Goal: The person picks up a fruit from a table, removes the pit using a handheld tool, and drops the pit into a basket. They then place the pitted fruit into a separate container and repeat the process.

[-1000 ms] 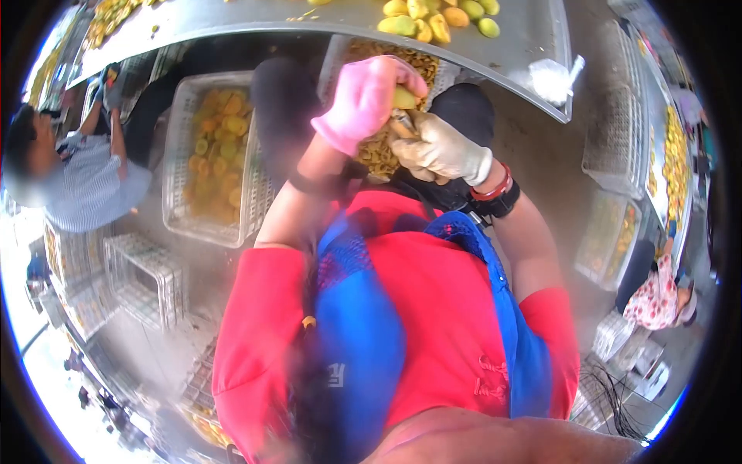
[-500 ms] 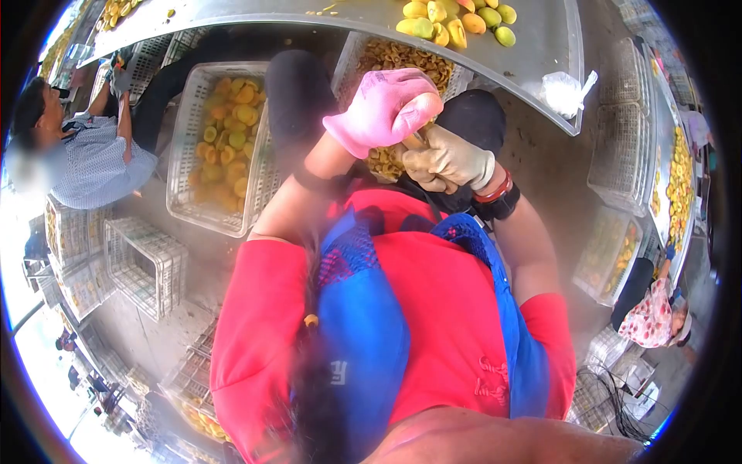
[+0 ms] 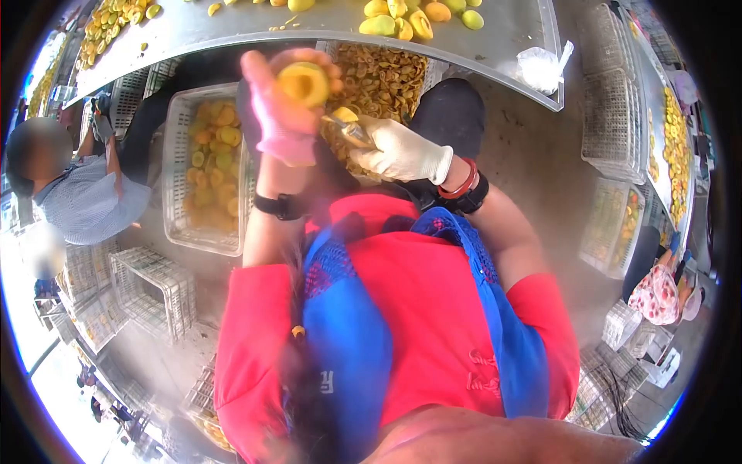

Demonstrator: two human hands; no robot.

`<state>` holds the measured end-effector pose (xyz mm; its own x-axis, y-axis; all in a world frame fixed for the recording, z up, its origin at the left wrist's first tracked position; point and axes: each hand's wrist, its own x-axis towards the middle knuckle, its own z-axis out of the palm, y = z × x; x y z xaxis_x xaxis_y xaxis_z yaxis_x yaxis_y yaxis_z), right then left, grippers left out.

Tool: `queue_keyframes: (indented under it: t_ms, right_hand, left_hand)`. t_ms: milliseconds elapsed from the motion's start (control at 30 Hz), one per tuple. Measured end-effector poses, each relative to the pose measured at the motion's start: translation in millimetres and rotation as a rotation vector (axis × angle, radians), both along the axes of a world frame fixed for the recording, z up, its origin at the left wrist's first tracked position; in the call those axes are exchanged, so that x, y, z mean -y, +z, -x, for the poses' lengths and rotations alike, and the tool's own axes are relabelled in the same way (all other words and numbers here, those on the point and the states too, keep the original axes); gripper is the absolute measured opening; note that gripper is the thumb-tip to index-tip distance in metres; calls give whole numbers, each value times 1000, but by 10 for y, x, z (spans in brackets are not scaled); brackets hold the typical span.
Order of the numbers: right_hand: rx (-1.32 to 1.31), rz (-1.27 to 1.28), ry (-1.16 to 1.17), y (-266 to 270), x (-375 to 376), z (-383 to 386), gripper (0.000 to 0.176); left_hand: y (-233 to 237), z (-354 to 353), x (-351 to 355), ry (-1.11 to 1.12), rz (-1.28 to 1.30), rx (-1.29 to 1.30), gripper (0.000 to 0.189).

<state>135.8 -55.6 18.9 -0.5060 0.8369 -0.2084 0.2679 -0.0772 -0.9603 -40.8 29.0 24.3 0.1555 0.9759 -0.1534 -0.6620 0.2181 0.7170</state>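
My left hand point(image 3: 284, 116), in a pink glove, holds a halved yellow fruit point(image 3: 304, 85) that looks like a peach, its cut face and central hollow showing. My right hand point(image 3: 394, 151), in a pale work glove, is wrapped round a short metal hand tool point(image 3: 355, 133). At the tool's tip sits a small yellow fruit piece point(image 3: 344, 114), just below and right of the half. Most of the tool's handle is hidden in the glove. Beneath both hands, between my knees, a crate holds brown pits and scraps point(image 3: 379, 77).
A metal table point(image 3: 495, 50) ahead bears whole yellow-green fruit point(image 3: 421, 23) and a plastic bag point(image 3: 539, 68). On the left stand a crate point(image 3: 174, 166) of fruit halves and a seated person point(image 3: 93, 185). Stacked crates point(image 3: 610, 124) and another person point(image 3: 655, 294) are on the right.
My hands have come apart. The left has swung left, turning up the fruit half's cut face; the right has drawn back slightly left with the tool and yellow piece now visible.
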Motion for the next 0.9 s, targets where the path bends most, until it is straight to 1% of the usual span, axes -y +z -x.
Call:
queue_keyframes:
  t_ms: [33, 67, 133, 167, 200, 267, 300, 333, 367, 400, 433, 500, 533, 567, 600, 633, 667, 700, 733, 800, 833, 900]
  right_hand:
    - [18, -156, 6, -46, -15, -18, 22]
    - [-10, -206, -65, -65, 16, -3, 22]
    - [-67, -300, -228, -121, 127, 43, 24]
    - [-94, -394, -277, -243, 122, 48, 28]
    - [-12, -199, -252, -356, 96, 26, 30]
    - [136, 193, -202, -507, -3, -66, 33]
    - [114, 369, -189, -476, -14, -107, 36]
    - [112, 244, -240, -596, -8, -104, 36]
    - [113, 116, -282, -830, -4, -79, 36]
    - [114, -3, -321, -994, 16, -35, 36]
    - [57, -96, -361, -1051, 0, -2, 37]
    - [54, -162, -469, -872, 0, 24, 36]
    - [55, -198, -523, -803, -10, 31, 35]
    - [131, -265, -561, -902, -35, 33, 28]
    - [22, 22, -487, -1024, -100, -20, 26]
    - [-89, 309, -406, -1162, -176, -94, 24]
    - [-205, 592, -322, -1291, -193, -131, 22]
    - [-154, 560, -407, -1410, -141, -97, 19]
    - [-162, 561, -463, -1204, -72, -74, 18]
    - [-246, 569, -466, -1079, 12, -68, 16]
    - [-322, 629, -460, -1134, 43, -82, 15]
    - [-306, 585, -475, -1094, 104, -121, 15]
  left_hand:
    - [-20, 149, -37, 44, -31, -39, 77]
    - [-9, 297, -62, 88, -63, -78, 76]
    - [115, 591, -14, 292, -85, -329, 74]
    - [135, 827, 7, 389, -91, -715, 74]
    - [132, 1099, 17, 478, -104, -1100, 74]
    - [138, 1619, -27, 348, 153, -1899, 65]
    - [111, 1720, -4, 366, 163, -2038, 62]
    - [101, 1760, -10, 398, 175, -2171, 60]
    - [163, 1663, -34, 431, 172, -2041, 54]
    - [108, 1567, -97, 395, -12, -1948, 52]
    - [-6, 1434, -218, 351, -183, -1849, 50]
    - [20, 807, -325, 189, -207, -1476, 48]
    - [161, 306, -313, 70, -73, -1208, 47]
    - [128, 38, -450, -68, -134, -1275, 50]
    - [-85, -163, -626, -155, -307, -1426, 51]
    - [-211, -411, -746, -192, -534, -1432, 53]
    - [-371, -644, -936, -235, -668, -1561, 57]
    - [-599, -848, -1139, -245, -833, -1652, 60]
    - [-712, -1021, -1245, -291, -928, -1780, 63]
    - [-768, -1257, -1349, -460, -836, -1903, 64]
    - [-762, -1292, -1374, -497, -794, -1915, 65]
    - [-703, -1302, -1484, -570, -716, -1941, 67]
